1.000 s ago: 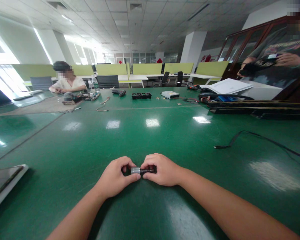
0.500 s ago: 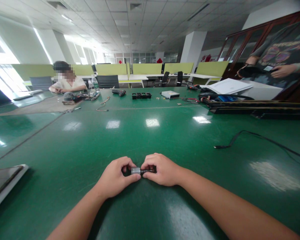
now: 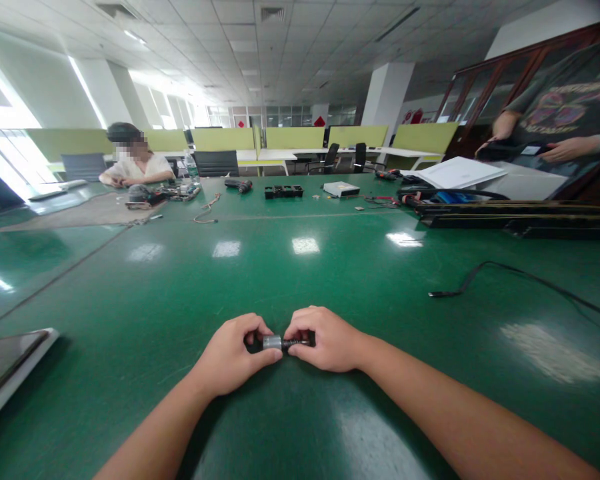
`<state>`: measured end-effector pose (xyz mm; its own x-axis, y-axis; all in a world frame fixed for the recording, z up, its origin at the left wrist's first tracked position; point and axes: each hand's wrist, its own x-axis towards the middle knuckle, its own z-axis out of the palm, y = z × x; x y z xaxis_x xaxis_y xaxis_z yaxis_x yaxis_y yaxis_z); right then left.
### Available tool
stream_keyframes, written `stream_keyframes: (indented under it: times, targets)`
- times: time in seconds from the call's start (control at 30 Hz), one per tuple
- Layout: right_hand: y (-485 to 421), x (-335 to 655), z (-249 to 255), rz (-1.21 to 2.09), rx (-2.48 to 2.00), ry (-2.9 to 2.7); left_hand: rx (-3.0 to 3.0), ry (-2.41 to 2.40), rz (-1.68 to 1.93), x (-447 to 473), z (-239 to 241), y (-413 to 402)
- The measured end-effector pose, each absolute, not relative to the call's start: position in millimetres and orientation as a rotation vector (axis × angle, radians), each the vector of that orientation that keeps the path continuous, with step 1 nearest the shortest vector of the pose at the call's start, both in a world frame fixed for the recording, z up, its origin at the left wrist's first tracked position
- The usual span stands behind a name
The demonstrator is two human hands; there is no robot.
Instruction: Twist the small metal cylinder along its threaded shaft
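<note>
A small silver cylinder (image 3: 272, 342) with a dark ridged shaft (image 3: 294, 343) lies level between my two hands, low over the table. My left hand (image 3: 235, 353) is closed on the silver cylinder, thumb along its near side and fingers curled behind. On the other side, my right hand (image 3: 325, 340) pinches the dark shaft between thumb and fingertips. The fingers partly cover both ends of the piece, so its exact kind is not plain.
The green table (image 3: 260, 280) carries a black cable (image 3: 480, 267) at right and a pale-edged dark panel (image 3: 15, 367) at left. Farther back are a power drill (image 3: 239, 186), a black slotted part (image 3: 283, 192) and a silver box (image 3: 341, 190). Two people are beyond.
My hands and the piece between them stay almost in place. At the right, the other person's hands and the dark item they hold have shifted slightly.
</note>
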<state>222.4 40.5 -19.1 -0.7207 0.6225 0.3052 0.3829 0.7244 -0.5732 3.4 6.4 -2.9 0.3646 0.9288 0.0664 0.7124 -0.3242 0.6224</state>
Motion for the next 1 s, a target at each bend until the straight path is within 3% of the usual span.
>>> stream_keyframes:
  times: [1.0]
  targets:
    - [41.9, 225.5, -20.7, 0.659, -0.812, -2.434, 2.135, 1.419, 0.576, 4.1, -4.7, 7.9]
